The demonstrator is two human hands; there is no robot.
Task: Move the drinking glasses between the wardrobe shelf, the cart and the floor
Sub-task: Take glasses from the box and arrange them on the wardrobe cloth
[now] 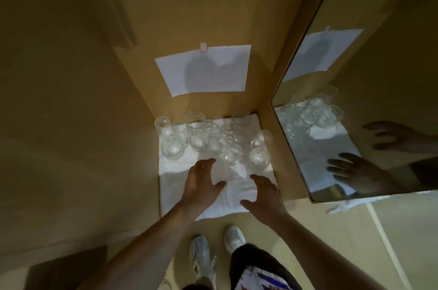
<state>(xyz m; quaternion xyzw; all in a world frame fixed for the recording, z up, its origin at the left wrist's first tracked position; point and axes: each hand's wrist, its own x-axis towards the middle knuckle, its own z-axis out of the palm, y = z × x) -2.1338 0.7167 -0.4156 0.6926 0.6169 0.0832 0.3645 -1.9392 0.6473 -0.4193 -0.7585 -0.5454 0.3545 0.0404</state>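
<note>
Several clear drinking glasses (213,140) stand clustered on a white cloth (175,185) at the back of a wooden wardrobe shelf (267,114). My left hand (201,183) hovers over the cloth just in front of the glasses, fingers spread, holding nothing. My right hand (265,195) is beside it to the right, also with fingers apart and empty. The nearest glass (259,157) stands just beyond my right fingertips. Neither hand touches a glass.
A white sheet of paper (206,71) is taped to the wardrobe's back wall. A mirror (355,124) on the right reflects the glasses and my hands. Wooden walls close the shelf in on the left and right. My shoes (201,256) stand on the floor below.
</note>
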